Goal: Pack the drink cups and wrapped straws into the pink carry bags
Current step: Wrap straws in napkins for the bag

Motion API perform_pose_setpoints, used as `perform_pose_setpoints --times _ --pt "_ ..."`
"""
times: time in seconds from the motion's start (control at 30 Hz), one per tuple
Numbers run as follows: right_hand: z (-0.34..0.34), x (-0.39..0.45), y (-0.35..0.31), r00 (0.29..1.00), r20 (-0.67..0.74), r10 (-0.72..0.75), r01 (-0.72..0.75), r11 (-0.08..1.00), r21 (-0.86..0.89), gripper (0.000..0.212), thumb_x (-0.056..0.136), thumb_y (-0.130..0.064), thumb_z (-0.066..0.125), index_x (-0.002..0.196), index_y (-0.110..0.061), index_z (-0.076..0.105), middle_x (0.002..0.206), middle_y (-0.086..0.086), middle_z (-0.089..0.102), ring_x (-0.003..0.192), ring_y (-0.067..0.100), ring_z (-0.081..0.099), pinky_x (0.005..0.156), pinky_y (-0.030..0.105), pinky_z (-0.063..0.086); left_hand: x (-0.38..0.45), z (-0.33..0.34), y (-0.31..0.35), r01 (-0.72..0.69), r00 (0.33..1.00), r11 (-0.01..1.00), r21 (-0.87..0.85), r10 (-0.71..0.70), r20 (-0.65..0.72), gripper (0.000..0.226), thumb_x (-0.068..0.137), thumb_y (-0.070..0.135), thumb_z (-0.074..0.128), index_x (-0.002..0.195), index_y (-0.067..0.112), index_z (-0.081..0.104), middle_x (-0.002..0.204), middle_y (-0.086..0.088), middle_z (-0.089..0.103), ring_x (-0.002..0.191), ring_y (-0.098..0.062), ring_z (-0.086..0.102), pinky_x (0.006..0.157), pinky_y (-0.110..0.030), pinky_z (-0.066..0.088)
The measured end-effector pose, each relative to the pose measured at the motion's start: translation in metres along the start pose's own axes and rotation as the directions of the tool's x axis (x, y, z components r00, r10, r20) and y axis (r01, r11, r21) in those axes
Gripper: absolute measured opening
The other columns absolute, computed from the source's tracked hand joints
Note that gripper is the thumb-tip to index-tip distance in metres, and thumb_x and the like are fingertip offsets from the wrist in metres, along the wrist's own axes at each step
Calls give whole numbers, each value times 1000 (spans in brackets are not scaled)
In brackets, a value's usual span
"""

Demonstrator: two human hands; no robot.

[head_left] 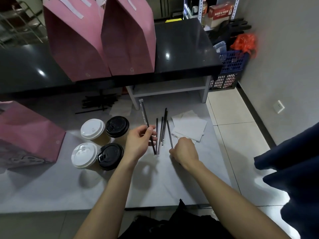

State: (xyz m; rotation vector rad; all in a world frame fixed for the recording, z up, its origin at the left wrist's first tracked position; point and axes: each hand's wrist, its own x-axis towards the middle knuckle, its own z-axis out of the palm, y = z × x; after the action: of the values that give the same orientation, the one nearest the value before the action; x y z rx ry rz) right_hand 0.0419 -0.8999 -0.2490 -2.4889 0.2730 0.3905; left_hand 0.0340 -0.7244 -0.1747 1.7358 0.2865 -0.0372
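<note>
The left hand (140, 140) pinches one wrapped straw (146, 121) and the right hand (185, 150) another straw (169, 133) on the grey table (51, 187); they look light, thin, slippery, best gripped mid-length.

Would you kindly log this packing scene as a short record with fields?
left hand: pinches one wrapped straw
right hand: grips another straw
loose straws: lie between the hands
cups: four, lidded, two white, two black, unpacked
pink bags: two upright on black counter, third at left
</note>
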Motion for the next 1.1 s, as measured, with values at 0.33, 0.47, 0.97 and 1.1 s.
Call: perform_pose_setpoints --times 0.33,0.47,0.97,1.1 --pt "-15 -7 -3 999 -12 -44 45 868 494 13 80 -17 65 74 -11 75 58 3 73 37 24 63 39 28 46 8 10 -13 32 998 999 -21 -33 -46 21 111 19 63 104 12 81 83 -5 75 78 -16 71 76 -39 66" --pt "-28 -13 -17 980 47 -193 117 755 645 7 86 -16 69 82 -12 74 62 8 73 39 27 63 35 26 43 10 21 -13 105 994 988 -109 -107 -8 27 113 22 60 110 5 81 96 -13 79 92 -23 77 85 -40 66" --pt "-55 52 53 955 -211 -210 196 977 -87 33 96 -36 73 125 -20 78 123 -1 63 123 23 53 99 40 51 26 28 -14 183 983 948 -259 -170 74 22 119 27 43 107 12 54 70 3 40 51 -9 30 48 -24 25" --pt "-54 59 55 933 -193 -303 269 945 -184 30 100 -35 68 122 -20 82 118 0 66 119 25 52 101 38 47 27 23 -10 179 983 969 -170 -167 78 14 107 30 66 102 17 61 61 11 35 51 -9 26 46 -23 23"
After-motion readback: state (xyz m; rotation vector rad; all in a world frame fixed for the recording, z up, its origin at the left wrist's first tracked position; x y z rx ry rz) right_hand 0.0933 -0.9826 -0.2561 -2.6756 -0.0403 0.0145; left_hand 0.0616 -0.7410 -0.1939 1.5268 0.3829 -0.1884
